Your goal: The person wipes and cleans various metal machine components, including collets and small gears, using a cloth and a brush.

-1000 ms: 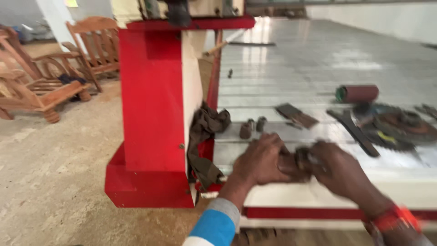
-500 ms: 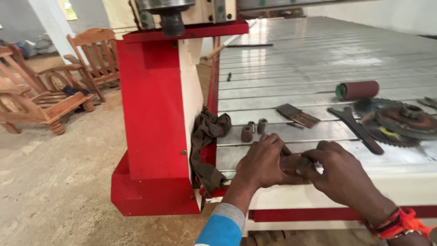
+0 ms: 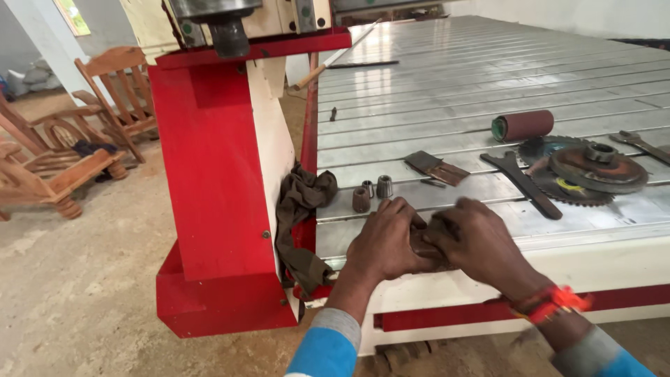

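Item: small dark brown flat piece [image 3: 423, 242], material unclear, at near edge of grey slatted metal bench [image 3: 447, 91], mostly hidden by hands.
L hand [image 3: 386, 241]: fingers curled shut over piece's left end.
R hand [image 3: 478, 241]: closed on its right end; orange-red band at wrist.
Nearby on bench: 3 small grey metal collets [image 3: 372, 193] just beyond hands; dark flat wrench [image 3: 525, 183]; rusty toothed saw discs [image 3: 593, 169], stacked; maroon sandpaper roll [image 3: 522, 126].
Off bench: dark rag [image 3: 300, 213] hanging beside red machine column [image 3: 213, 181]; wooden chairs [image 3: 77, 132] far left.
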